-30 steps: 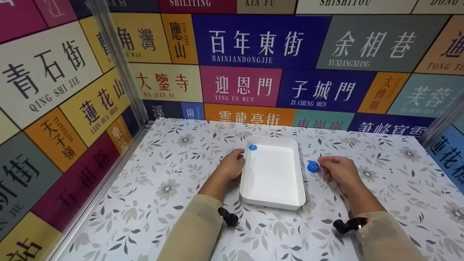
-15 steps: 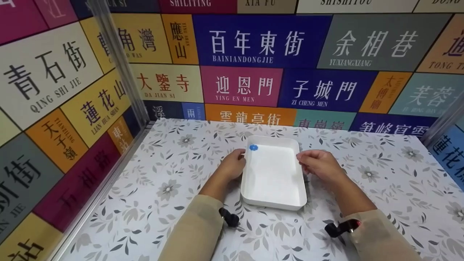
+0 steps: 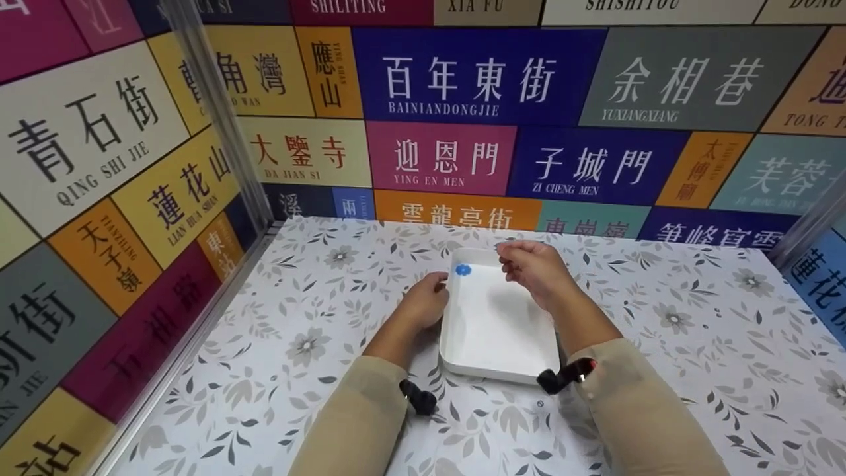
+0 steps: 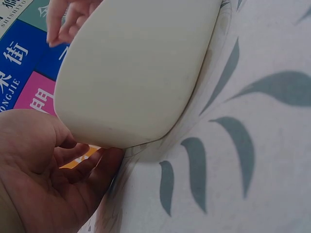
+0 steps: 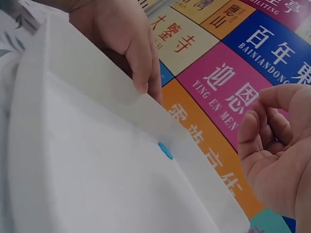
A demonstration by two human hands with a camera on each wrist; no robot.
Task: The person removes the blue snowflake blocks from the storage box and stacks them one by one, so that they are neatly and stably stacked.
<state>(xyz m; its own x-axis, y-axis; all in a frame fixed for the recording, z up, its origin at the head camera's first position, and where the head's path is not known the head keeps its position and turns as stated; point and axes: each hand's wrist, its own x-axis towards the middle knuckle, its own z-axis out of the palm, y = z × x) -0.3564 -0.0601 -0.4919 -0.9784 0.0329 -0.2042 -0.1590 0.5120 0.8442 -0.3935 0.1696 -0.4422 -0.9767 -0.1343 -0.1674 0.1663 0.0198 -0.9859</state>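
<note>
A shallow white tray lies on the patterned tabletop, with a small blue flower-shaped piece in its far left corner. My left hand holds the tray at its left side; in the left wrist view, thumb and curled fingers meet its edge. Above the tray's far right part is my right hand, fingers bent in and thumb close to the index finger. The right wrist view shows this right hand beyond the tray's rim, with nothing visible at the fingertips; its hidden side cannot be judged.
White cloth with grey leaves and flowers covers the table. Behind it stands a wall of coloured street-name panels, with another panelled wall on the left. Small black devices are worn at both sleeves.
My right hand has moved left from beside the tray to over its far right part. The blue object near its fingers one second ago is out of sight. Left hand and tray stay put.
</note>
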